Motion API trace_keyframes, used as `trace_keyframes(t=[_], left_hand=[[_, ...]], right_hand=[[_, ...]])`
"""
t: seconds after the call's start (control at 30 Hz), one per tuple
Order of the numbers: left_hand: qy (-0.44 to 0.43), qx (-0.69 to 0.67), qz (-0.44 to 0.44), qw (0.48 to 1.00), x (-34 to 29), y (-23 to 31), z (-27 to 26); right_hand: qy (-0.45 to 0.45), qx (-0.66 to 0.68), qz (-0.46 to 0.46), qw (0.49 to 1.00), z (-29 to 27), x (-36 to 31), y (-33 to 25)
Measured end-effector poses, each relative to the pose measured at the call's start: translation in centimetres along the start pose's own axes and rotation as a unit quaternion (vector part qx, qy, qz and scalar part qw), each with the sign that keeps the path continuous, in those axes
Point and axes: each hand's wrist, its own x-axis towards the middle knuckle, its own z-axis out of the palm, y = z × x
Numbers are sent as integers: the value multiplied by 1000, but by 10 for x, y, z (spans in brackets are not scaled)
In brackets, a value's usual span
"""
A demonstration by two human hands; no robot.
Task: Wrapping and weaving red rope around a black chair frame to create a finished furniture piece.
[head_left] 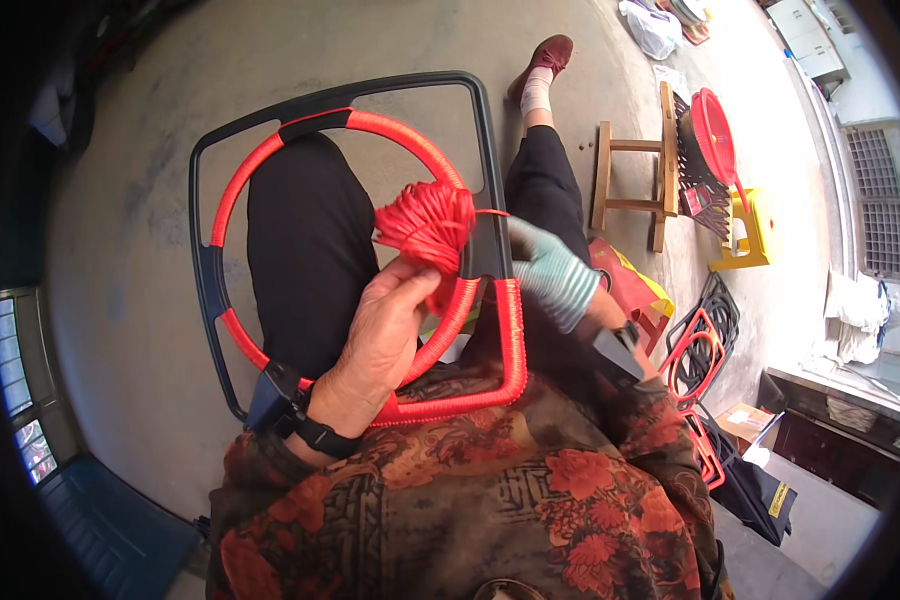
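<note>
The bare left hand (pixel 385 315) is closed on a loose red cord bundle (pixel 428 228), thumb on top near the lower end, while the right hand (pixel 555 270) sits in a striped knit glove just beside the frame's right bar; its fingertips are hidden, so I cannot tell whether they grip anything. One strand runs from the bundle across that bare dark bar toward the glove. To my eye this is winding, and it would go best with the strand pulled taut, each turn laid snug against the last without overlaps, and the bundle fed in short, untwisted lengths so the loops don't snag. The cord looks glossy and slick, so slack turns would probably slip. The frame (pixel 488 235) is a smooth, dark, round-cornered rectangle lying over the left thigh (pixel 305 235), with a ring (pixel 238 190) set inside it; the wrapped stretches have a fine ribbed texture, and the lower right corner is densely covered. Farther right stand a plain wooden stool (pixel 667 165), a red plastic basin (pixel 712 135) and a yellow stool (pixel 755 240).
</note>
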Motion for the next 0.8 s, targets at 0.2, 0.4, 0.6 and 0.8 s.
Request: trace_keyframes(t=[0.2, 0.4, 0.6, 0.8], left_hand=[[-9, -14, -25, 1000, -2, 1, 0], [-44, -28, -35, 998, -3, 6, 7], [-10, -48, -93, 994, -3, 5, 10], [-34, 16, -164, 986, -2, 15, 3]], right_hand=[[-71, 16, 9, 997, 7, 3, 3], [-15, -66, -8, 998, 9, -6, -1], [-10, -136, -28, 990, 4, -6, -4], [96, -246, -72, 962, -17, -10, 2]])
